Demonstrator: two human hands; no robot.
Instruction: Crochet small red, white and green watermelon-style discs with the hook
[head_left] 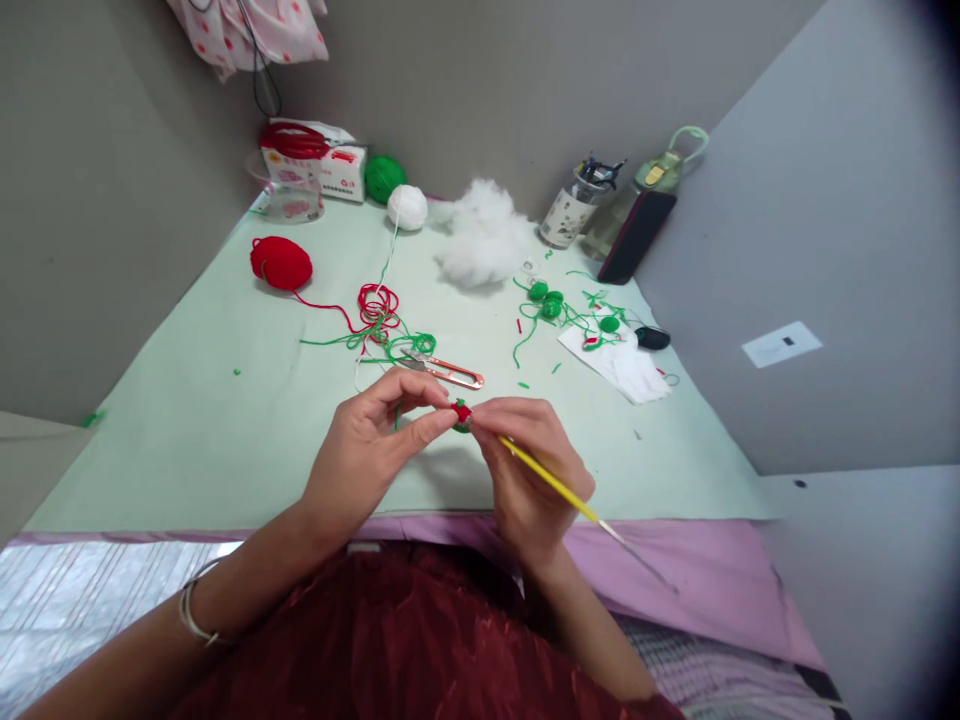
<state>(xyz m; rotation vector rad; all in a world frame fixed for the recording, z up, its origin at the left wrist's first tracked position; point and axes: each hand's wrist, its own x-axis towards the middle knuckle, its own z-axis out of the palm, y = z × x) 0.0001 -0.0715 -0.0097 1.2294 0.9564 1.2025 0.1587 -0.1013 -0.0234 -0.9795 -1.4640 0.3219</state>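
Note:
Between my two hands is a small red and green crochet piece (461, 412), held over the front middle of the table. My left hand (375, 435) pinches its left side between thumb and fingers. My right hand (532, 470) grips a crochet hook (551, 480) with a yellow handle and a thin metal shaft pointing down to the right. The hook's working tip is hidden by my right fingers at the crochet piece. Just beyond the left fingers lie orange thread snips (450, 374), beside tangled green yarn (397, 343) and red yarn (377, 305).
A red yarn ball (281, 263) sits at left. White (407, 207) and green (386, 179) balls stand behind, near stuffing (484, 235). Small green crochet balls (551, 305) and a tissue (619, 365) lie right. A pen cup (568, 212) and phone (636, 238) stand at back right.

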